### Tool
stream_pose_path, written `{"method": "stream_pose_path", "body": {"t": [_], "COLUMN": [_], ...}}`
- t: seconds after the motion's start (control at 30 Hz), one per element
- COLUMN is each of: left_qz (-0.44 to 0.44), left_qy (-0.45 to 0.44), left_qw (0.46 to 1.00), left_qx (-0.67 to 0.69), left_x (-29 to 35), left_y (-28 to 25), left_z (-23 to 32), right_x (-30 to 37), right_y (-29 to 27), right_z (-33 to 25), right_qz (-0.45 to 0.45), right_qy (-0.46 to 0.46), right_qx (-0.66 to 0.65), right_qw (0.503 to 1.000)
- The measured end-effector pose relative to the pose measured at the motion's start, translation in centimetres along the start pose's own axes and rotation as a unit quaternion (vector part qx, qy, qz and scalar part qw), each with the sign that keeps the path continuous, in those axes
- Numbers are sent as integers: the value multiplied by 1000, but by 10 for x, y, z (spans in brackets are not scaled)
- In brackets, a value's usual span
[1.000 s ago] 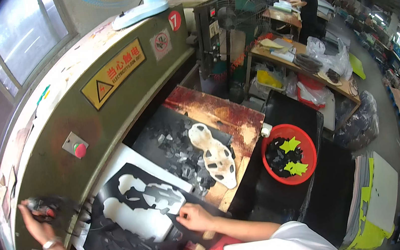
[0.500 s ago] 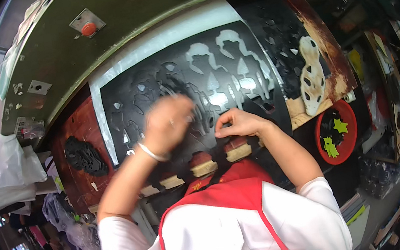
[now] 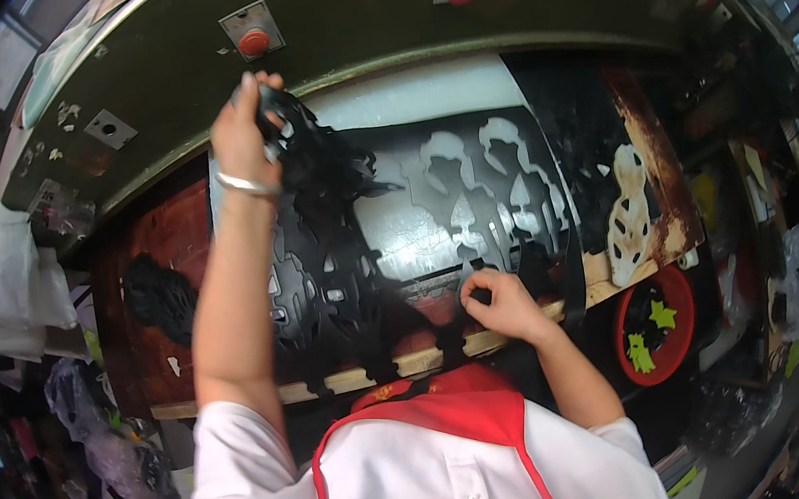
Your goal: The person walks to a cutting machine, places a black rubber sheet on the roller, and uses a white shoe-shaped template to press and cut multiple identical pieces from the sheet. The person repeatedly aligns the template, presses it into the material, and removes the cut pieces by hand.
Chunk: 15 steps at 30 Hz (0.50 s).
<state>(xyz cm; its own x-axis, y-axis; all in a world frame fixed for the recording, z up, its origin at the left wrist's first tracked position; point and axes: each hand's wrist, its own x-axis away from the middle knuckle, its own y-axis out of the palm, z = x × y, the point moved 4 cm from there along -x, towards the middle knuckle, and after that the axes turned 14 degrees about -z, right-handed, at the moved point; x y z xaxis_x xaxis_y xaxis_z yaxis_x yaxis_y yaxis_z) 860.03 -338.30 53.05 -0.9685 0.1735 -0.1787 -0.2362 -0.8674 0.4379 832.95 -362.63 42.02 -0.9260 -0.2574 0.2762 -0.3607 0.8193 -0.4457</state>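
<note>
My left hand (image 3: pixel 246 133) is raised at the far edge of the work board. It grips a bunched, dangling piece of black cut-out sheet (image 3: pixel 311 155), blurred by motion. Below it lies the large black sheet (image 3: pixel 392 306) with shaped openings, and pale board (image 3: pixel 408 233) shows through a wide gap. My right hand (image 3: pixel 506 308) is by the near edge of that sheet, thumb and forefinger curled together in a pinch. What sits between those fingertips, if anything, cannot be made out. Bone-shaped and curved openings (image 3: pixel 447 147) show white at the sheet's right side.
A green machine beam (image 3: pixel 350 29) with push buttons (image 3: pixel 253 42) spans the far side. Left of the sheet is a pile of black cut pieces (image 3: pixel 161 299). At right are a white perforated template (image 3: pixel 628 214) and a red bowl (image 3: pixel 690 332) holding black and yellow-green scraps.
My left hand has moved from above the sheet to the far left, lifting black cut-out material. A wide pale gap now shows mid-sheet. My right hand stays pinched near the front edge.
</note>
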Motion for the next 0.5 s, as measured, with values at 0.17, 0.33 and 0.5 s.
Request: {"method": "stream_pose_path", "body": {"t": [0.17, 0.33, 0.5], "left_qz": [-2, -114, -281], "left_qy": [113, 119, 228], "left_qw": [992, 961, 771], "left_qx": [-60, -220, -525], "left_x": [-80, -69, 60], "left_y": [-6, 23, 30], "left_z": [129, 191, 103], "right_x": [35, 32, -28], "right_y": [-14, 19, 68], "right_z": [-37, -66, -34], "right_qz": [144, 112, -202], "right_qy": [-32, -128, 3], "right_qx": [119, 69, -170], "right_qw": [982, 983, 964]}}
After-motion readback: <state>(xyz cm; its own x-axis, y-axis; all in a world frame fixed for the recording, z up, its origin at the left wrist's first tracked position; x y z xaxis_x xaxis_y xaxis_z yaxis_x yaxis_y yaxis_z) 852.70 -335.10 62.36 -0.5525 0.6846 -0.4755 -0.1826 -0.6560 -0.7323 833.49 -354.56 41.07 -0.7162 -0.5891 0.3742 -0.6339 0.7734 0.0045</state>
